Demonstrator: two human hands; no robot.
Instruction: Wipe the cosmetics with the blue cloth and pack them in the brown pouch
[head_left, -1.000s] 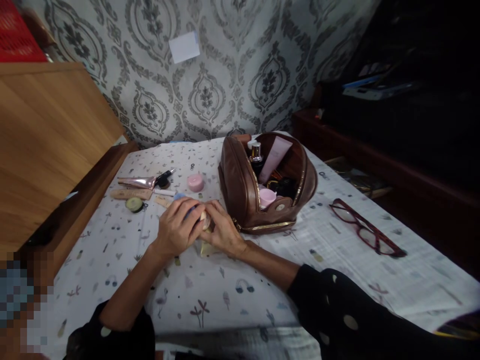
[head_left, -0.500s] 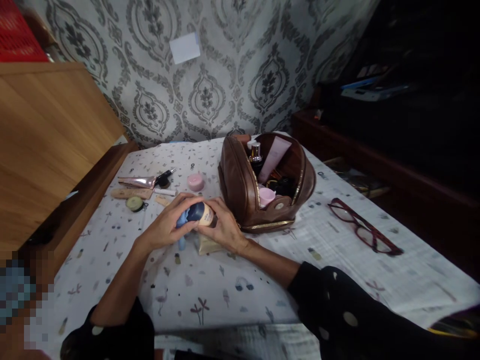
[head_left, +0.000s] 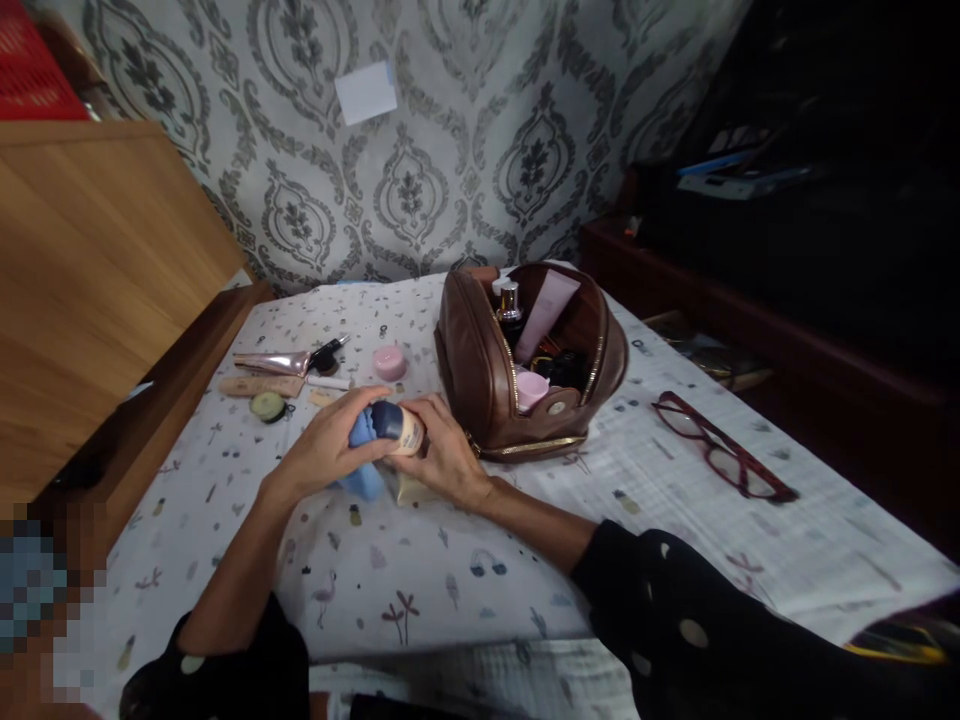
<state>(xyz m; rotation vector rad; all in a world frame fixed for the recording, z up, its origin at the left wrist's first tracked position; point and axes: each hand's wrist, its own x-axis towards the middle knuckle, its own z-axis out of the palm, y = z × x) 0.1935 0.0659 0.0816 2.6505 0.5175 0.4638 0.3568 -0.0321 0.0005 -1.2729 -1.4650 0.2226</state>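
Between my two hands lies a small bottle [head_left: 409, 434] with a dark blue cap and a beige body, held tilted on its side. My left hand [head_left: 328, 438] is closed on a light blue cloth [head_left: 363, 428], which it presses against the cap end; part of the cloth hangs below the fingers. My right hand [head_left: 448, 452] grips the beige end of the bottle. Beneath the hands a pale gold pouch-like item [head_left: 412, 490] rests on the table, partly hidden. Just right of my right hand stands an open brown cosmetic bag [head_left: 480, 375] with tubes and bottles inside.
Left of the hands lie a shiny pink tube [head_left: 271, 363], a beige tube [head_left: 259, 386], a round green-lidded jar [head_left: 268, 406] and a pink jar [head_left: 390, 363]. Red-framed glasses [head_left: 724, 450] lie at the right. A wooden panel [head_left: 97, 280] bounds the left side.
More of the blue cloth now hangs below my left hand, and the cloth covers more of the cap end. The bottle has turned slightly. The view has shifted a little.
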